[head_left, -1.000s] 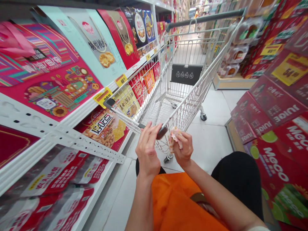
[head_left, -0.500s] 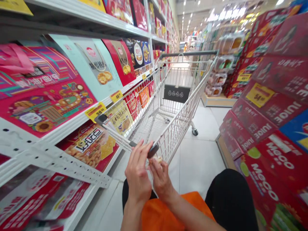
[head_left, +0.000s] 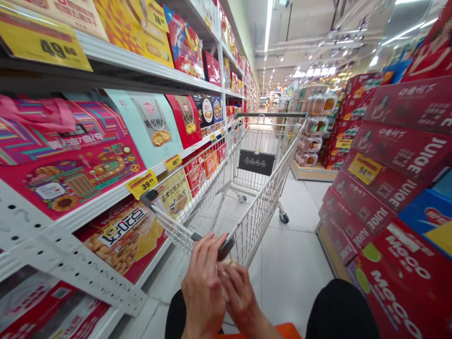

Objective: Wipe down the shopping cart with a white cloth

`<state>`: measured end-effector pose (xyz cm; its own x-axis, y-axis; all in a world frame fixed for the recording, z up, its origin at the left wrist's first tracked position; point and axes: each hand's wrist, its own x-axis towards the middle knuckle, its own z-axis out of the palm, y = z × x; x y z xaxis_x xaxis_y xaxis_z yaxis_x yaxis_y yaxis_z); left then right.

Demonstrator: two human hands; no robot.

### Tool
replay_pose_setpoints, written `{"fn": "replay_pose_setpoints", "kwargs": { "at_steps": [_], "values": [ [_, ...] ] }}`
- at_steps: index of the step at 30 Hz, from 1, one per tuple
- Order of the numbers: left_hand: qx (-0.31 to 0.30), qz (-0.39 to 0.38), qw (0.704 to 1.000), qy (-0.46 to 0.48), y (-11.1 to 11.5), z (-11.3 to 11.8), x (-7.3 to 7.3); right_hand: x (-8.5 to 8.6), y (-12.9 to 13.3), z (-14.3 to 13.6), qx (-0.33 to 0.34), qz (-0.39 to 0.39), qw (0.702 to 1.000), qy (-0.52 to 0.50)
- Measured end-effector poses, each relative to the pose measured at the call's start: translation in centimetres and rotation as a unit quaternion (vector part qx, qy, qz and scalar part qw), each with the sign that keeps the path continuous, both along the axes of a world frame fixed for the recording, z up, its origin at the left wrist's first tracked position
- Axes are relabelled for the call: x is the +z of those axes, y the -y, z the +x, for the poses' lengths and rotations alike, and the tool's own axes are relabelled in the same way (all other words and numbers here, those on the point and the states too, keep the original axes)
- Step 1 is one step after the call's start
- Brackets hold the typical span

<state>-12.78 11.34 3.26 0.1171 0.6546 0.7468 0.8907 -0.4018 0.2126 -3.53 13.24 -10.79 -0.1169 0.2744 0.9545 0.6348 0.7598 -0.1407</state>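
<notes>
My left hand (head_left: 204,285) is raised in front of my lap, its fingers held close together, the tips overlapping the black corner cap (head_left: 226,247) of the shopping cart in view. Whether they touch the cap I cannot tell. My right hand (head_left: 240,293) presses against it with curled fingers. A small pale thing (head_left: 229,264) shows at the fingertips, too hidden to name. Beyond the hands stands the wire shopping cart (head_left: 247,207), with bare wire mesh at its bottom and a black sign plate (head_left: 256,162) on its far end.
On the left, shelves (head_left: 106,197) hold gift boxes and bags with yellow price tags (head_left: 141,183). Stacked red drink cartons (head_left: 399,141) stand close on the right. Tiled floor (head_left: 293,254) runs between them. My black-clad knee (head_left: 342,310) shows below.
My view has tilted up, so cart, shelves and hands sit lower in the picture. My right hand has drawn closer against the left. The cart keeps its place by the shelf.
</notes>
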Motion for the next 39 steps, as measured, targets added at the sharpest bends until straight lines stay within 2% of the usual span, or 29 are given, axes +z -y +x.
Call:
{"fn": "replay_pose_setpoints", "kwargs": {
  "at_steps": [6, 10, 14, 17, 22, 28, 32, 36, 39],
  "values": [
    [-0.024, -0.043, 0.998, 0.044, 0.5, -0.3, 0.1, 0.3, 0.4, 0.6, 0.025, -0.063, 0.995, -0.075],
    [-0.039, -0.087, 0.992, 0.083, 1.0, 0.1, 0.7, 0.4, 0.2, 1.7, 0.026, -0.115, 0.989, -0.093],
    [-0.044, -0.104, 0.985, 0.134, 1.1, 0.3, 1.2, 0.2, 0.0, 2.7, 0.039, -0.131, 0.985, -0.106],
    [-0.049, -0.099, 0.984, 0.141, 1.1, 0.1, 1.1, 0.2, -0.4, 3.0, 0.054, -0.128, 0.986, -0.096],
    [-0.055, -0.083, 0.984, 0.146, 1.2, -0.2, 0.9, 0.4, -1.6, 3.2, -0.005, -0.157, 0.977, -0.146],
    [-0.027, -0.076, 0.987, 0.141, 1.2, -0.3, 1.1, 0.0, -2.2, 3.2, 0.009, -0.172, 0.979, -0.111],
    [-0.035, -0.06, 0.986, 0.151, 1.2, -0.6, 1.2, -0.1, -2.1, 3.3, 0.03, -0.182, 0.976, -0.12],
    [-0.012, -0.061, 0.989, 0.134, 1.2, -1.0, 1.3, 0.3, -2.2, 4.1, 0.052, -0.18, 0.977, -0.106],
    [0.001, -0.07, 0.99, 0.125, 1.5, -0.9, 1.5, 1.0, -3.1, 5.1, 0.035, -0.167, 0.979, -0.112]
  ]
}}
